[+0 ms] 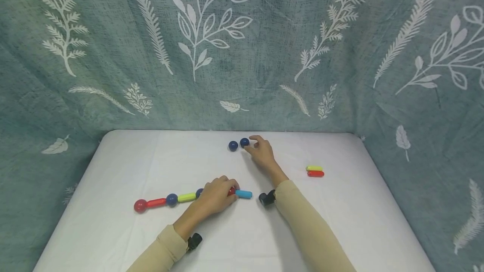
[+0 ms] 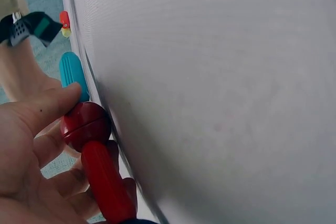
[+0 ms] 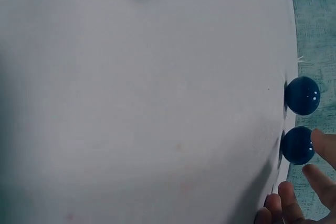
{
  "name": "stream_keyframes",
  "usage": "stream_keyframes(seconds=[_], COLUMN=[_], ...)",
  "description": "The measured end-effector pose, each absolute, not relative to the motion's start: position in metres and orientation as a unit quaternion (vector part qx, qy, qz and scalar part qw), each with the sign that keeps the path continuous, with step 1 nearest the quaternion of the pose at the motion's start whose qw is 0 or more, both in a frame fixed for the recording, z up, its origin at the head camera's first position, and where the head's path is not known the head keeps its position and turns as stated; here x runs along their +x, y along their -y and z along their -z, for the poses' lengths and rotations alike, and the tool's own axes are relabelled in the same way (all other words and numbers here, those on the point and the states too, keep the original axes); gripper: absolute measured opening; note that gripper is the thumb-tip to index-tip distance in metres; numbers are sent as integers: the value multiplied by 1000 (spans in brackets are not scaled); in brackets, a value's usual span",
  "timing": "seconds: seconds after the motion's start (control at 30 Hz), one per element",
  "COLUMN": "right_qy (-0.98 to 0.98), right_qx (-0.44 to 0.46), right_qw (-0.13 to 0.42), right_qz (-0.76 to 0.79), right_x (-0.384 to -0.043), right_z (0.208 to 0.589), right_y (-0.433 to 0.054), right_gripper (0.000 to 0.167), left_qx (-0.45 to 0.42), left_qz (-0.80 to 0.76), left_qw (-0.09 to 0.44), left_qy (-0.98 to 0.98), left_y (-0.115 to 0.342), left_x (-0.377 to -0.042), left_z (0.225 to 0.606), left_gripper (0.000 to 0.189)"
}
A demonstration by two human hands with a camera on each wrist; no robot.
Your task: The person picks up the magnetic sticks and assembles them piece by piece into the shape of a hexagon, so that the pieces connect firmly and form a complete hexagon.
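My left hand point(image 1: 216, 195) grips a chain of toy balls and rods near its right end. In the left wrist view the thumb lies at the joint of a red ball point(image 2: 86, 126) and a light-blue rod point(image 2: 73, 74), with fingers behind a red rod point(image 2: 106, 182). Left of the hand the chain continues with a yellow-green rod point(image 1: 187, 197), a blue ball point(image 1: 172, 200), another red rod point(image 1: 156, 202) and a larger red ball point(image 1: 140, 205). My right hand point(image 1: 262, 154) reaches to a dark blue ball point(image 3: 297, 146), thumb and forefinger spread beside it.
A second dark blue ball point(image 1: 233, 146) sits just left of the first, near the table's back edge. To the right lie a loose yellow-green rod point(image 1: 314, 168) and a red rod point(image 1: 315, 174), side by side. Behind the white table point(image 1: 340, 221) hangs a green leaf-patterned cloth point(image 1: 264, 53).
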State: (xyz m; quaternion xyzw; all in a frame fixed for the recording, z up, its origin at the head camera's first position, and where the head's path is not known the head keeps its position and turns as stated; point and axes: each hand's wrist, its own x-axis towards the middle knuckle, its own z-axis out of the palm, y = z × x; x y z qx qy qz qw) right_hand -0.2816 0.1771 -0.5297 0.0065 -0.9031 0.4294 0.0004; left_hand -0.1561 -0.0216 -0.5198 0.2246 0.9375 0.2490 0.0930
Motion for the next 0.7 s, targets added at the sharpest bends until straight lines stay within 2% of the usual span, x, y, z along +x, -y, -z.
stream_keyframes(seconds=[0.33,0.7], right_qy=[934,931], right_qx=[-32,-15], right_qw=[-24,-27], right_qz=[-356,-365], right_x=[-289,-283], right_z=[532,523], right_y=[-167,-173], right_gripper=[47,43], left_qx=[231,225], left_qz=[-251,-258], left_qw=[91,97], left_qy=[-936,-934], left_y=[23,23], left_x=[-156,-156], left_z=[521,518], left_gripper=[19,18])
